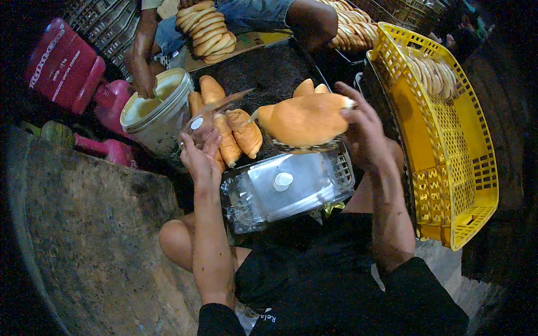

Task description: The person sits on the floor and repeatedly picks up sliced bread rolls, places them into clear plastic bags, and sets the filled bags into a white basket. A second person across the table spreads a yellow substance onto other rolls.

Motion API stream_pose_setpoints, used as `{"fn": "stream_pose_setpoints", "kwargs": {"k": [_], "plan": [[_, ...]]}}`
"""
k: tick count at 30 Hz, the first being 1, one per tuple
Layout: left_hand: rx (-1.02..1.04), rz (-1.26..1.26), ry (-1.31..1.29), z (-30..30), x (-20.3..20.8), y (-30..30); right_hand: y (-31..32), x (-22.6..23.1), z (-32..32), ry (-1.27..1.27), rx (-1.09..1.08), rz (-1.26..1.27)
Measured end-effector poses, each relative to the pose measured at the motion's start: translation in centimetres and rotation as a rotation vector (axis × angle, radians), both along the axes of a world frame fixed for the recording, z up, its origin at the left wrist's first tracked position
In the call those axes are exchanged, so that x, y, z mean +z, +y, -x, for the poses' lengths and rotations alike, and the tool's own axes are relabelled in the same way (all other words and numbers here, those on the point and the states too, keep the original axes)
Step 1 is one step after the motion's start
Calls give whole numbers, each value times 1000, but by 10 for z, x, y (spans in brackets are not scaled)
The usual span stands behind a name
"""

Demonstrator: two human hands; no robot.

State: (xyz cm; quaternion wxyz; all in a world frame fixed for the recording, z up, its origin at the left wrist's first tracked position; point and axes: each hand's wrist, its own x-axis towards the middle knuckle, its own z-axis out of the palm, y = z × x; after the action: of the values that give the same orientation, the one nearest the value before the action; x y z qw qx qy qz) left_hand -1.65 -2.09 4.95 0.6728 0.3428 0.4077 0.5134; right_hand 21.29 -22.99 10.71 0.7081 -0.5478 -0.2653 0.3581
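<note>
My right hand [364, 123] grips the right end of a large golden bread roll [302, 120], slightly smeared by motion, above the dark tray [269, 73]. My left hand [203, 158] pinches a clear plastic bag [216, 110] with a round white label, which stands up from the fingers. Beside that hand several long bread rolls [245, 133] lie on the tray. Behind the bread in my right hand, tips of more rolls [305, 88] show. In front of me, a stack of clear plastic bags [263, 190] lies on a white basket [344, 168].
A co-worker's hand [144, 81] reaches into a white bucket [179, 98] at the left. Stacked breads [207, 31] stand at the back. On the right is a yellow crate [443, 168] with bagged breads [431, 73]. A pink plastic chair [64, 64] stands far left.
</note>
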Motion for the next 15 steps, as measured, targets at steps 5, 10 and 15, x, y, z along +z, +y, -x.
{"fn": "stream_pose_setpoints", "kwargs": {"k": [5,10,15], "plan": [[-161,-130,21,-15,6,-5,-24,46,1,-8,-86,-40],[-224,-153,-39,-14,6,-9,-27,39,-3,36,-52,-41],[-163,-175,12,-2,13,-10,-46,58,-11,29,-106,-111]]}}
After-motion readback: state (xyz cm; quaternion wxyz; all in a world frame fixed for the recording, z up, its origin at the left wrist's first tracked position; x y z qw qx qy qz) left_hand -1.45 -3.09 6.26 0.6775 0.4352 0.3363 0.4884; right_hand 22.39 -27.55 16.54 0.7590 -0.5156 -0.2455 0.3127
